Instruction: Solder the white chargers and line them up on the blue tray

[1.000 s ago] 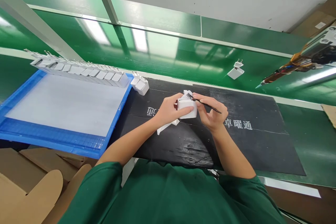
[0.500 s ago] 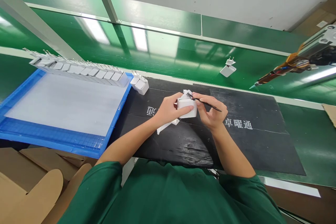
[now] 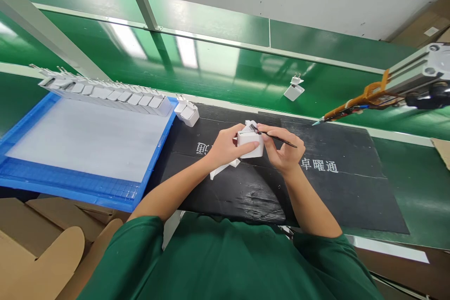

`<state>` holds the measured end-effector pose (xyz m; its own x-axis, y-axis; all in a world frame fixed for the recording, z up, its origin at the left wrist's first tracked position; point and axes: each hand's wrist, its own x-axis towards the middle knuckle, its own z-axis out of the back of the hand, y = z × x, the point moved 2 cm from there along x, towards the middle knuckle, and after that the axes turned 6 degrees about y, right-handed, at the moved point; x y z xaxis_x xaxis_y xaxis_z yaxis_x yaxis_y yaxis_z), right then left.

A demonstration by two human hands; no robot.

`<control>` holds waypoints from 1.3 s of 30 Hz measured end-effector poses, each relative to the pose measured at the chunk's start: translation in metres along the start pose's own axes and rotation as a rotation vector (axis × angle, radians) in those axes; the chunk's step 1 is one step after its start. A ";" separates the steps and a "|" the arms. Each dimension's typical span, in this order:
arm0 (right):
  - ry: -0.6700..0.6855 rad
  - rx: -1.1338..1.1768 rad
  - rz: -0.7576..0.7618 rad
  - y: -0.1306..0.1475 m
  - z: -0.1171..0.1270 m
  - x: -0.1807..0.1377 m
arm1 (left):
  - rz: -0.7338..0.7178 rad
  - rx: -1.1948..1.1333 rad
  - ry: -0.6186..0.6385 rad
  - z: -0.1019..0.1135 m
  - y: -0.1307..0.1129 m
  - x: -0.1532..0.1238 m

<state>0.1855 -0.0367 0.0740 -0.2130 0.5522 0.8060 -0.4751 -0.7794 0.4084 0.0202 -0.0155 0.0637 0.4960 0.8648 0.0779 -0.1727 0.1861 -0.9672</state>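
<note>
My left hand [image 3: 228, 146] is closed around a white charger casing [image 3: 250, 146], thumb across its front and fingers at its far side. The casing is held low over a black mat, its upper side partly open. Pinched like a pen in my right hand [image 3: 285, 151] are black tweezers [image 3: 281, 140]. Their tips are at the casing's upper edge, beside a small white part [image 3: 250, 124]; whether they grip it I cannot tell. A folded white piece [image 3: 225, 168] lies on the mat under my left wrist. Beyond my left hand a white plug charger [image 3: 186, 111] stands on the mat.
A blue tray [image 3: 140, 192] at left holds a row of white plug chargers [image 3: 116, 96]. Another charger [image 3: 294, 93] sits on the green surface [image 3: 232, 82] beyond the black mat [image 3: 344, 197]. At right a metal device with a thin pale tip [image 3: 355, 105] reaches in. Cardboard [image 3: 45, 258] fills the lower left.
The charger on the green surface and the metal device with the pale tip have both shifted left. My hands, the casing and the tweezers have hardly moved.
</note>
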 end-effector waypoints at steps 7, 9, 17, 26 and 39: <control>-0.225 0.108 -0.141 -0.017 0.006 -0.001 | -0.400 0.755 -0.191 0.007 0.016 0.006; -0.242 0.081 -0.210 -0.023 0.008 -0.001 | -0.502 0.888 -0.206 0.010 0.022 0.008; 0.074 -0.004 -0.378 -0.006 -0.009 0.004 | -0.587 0.930 -0.309 0.010 0.036 0.010; -0.072 0.082 -0.366 0.001 -0.023 -0.004 | -0.563 0.793 -0.461 0.014 0.028 0.008; 0.047 -0.009 -0.426 0.011 -0.030 -0.005 | -0.752 0.885 -0.597 0.009 0.022 0.004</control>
<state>0.1558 -0.0393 0.0616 -0.0342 0.8374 0.5455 -0.5361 -0.4760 0.6972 0.0114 -0.0037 0.0452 0.3035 0.4449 0.8426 -0.6310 0.7564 -0.1721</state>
